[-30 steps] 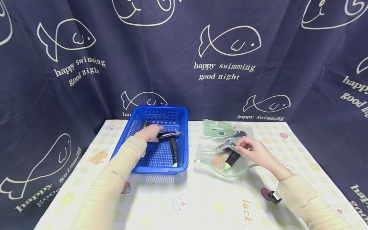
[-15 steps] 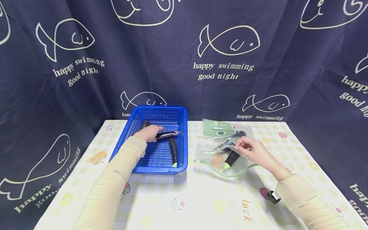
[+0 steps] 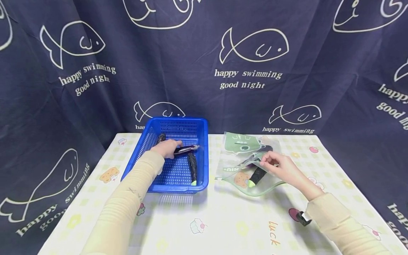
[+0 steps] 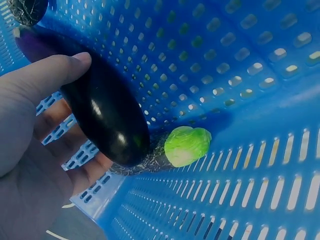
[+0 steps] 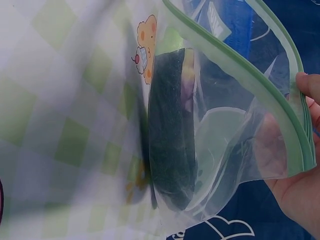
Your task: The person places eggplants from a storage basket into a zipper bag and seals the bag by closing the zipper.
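In the head view, my left hand [image 3: 166, 148] is inside the blue basket [image 3: 205, 156], gripping a glossy dark purple eggplant [image 3: 185, 150]. Its thumb lies across the eggplant [image 4: 105, 105] in the left wrist view, with the fingers beneath. A dark, rough-skinned long vegetable with a light green end [image 3: 192, 168] lies on the basket floor, and another dark one [image 3: 161, 137] is partly behind the hand. My right hand [image 3: 282, 170] pinches the green zip rim of a clear zip bag [image 5: 225, 55], whose mouth gapes. Inside lie a dark green-ended vegetable [image 5: 172, 125] and something purple, partly hidden.
Basket and bag stand on a table with a pale checked cloth [image 3: 178, 226]. A navy curtain with white fish drawings [image 3: 191, 71] hangs behind. A small black object [image 3: 303, 219] is at my right cuff.
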{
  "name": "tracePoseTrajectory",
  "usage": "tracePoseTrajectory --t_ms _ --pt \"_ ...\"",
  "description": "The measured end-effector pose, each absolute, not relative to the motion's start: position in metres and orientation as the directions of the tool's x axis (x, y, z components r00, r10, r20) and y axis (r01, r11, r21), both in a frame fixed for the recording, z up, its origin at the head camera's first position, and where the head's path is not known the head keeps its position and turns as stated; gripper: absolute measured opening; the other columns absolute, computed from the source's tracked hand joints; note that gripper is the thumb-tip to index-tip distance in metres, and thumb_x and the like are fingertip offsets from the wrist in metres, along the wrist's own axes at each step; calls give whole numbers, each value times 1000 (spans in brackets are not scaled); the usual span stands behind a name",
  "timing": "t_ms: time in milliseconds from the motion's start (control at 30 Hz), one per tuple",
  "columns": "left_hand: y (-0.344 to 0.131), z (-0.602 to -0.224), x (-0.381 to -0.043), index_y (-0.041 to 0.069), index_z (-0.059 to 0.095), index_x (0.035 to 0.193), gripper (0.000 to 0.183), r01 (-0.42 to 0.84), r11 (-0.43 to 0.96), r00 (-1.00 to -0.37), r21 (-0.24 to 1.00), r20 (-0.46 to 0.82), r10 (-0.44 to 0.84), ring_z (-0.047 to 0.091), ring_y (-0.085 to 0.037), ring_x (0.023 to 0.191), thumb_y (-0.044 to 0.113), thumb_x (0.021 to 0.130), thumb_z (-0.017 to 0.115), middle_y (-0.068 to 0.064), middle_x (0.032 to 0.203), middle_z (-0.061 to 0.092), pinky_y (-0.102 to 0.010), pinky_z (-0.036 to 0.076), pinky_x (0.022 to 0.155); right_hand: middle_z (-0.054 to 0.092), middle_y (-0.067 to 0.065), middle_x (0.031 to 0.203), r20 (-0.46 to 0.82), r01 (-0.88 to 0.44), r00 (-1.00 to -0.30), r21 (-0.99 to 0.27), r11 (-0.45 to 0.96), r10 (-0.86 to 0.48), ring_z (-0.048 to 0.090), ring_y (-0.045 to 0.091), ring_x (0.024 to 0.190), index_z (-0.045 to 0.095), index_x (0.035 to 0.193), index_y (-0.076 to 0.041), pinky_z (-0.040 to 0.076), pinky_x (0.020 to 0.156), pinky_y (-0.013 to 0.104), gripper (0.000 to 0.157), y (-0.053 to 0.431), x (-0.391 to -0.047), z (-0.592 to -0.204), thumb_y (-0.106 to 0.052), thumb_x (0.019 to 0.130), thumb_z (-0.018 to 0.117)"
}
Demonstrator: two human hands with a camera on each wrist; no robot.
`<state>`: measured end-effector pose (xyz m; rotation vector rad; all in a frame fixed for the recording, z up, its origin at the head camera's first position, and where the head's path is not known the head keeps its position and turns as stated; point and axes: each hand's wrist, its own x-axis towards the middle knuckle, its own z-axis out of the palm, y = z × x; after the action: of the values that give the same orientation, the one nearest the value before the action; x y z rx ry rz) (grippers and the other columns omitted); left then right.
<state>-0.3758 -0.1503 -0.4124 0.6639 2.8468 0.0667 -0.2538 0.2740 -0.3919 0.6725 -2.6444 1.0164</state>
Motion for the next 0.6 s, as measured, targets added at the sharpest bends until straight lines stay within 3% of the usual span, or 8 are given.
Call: tracePoseTrajectory --t_ms 367,600 --pt "-146 -408 -371 17 53 128 54 420 904 -878 75 -216 426 57 -27 109 5 79 73 -12 119 61 -46 45 95 57 -6 71 350 -481 -876 -580 657 -331 55 6 64 60 85 -17 44 58 22 7 275 -253 -391 -14 88 66" --pt "-145 -409 -370 16 52 128 52 398 913 -884 87 -230 407 57 -24 102 3 81 70 -11 117 61 -43 46 94 57 -6 71 341 -478 -878 -586 654 -336 55 7 64 60 86 -18 44 55 23 7 276 -254 -391 -15 88 66"
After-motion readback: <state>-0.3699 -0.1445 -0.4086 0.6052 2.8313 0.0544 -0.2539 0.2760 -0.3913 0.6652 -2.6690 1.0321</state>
